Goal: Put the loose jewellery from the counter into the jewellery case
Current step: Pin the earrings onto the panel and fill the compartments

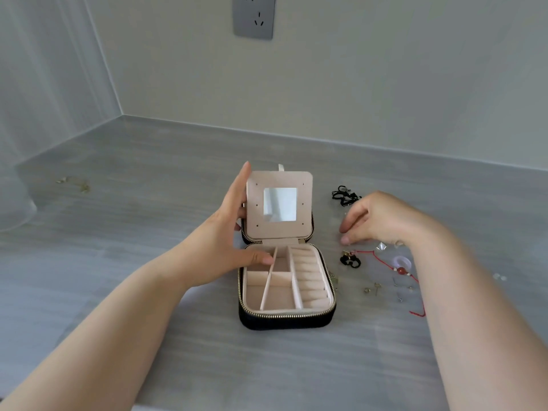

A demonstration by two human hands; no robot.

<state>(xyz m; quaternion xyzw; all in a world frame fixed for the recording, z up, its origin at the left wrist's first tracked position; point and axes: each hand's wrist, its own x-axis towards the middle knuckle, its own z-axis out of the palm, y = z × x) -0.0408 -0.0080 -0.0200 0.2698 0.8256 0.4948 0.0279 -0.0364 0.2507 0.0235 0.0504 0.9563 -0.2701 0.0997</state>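
A black zip jewellery case (286,320) with a pink lining stands open on the grey counter (148,232); its lid (280,232) with a small mirror is upright. My left hand (228,232) rests against the lid's left edge with straight fingers, and its thumb reaches over the case's rear left compartment. My right hand (376,219) hovers over the loose jewellery to the right with fingers bent downward and nothing visibly held. Below it lie a black cord piece (350,260), a red string bracelet with a red bead (401,270), a pale ring (401,260) and small earrings (373,289).
A black cord necklace (344,195) lies behind my right hand. A wall with a socket plate (253,17) rises behind the counter, and a side wall meets it at the left. Small brownish marks (80,185) show on the counter at far left.
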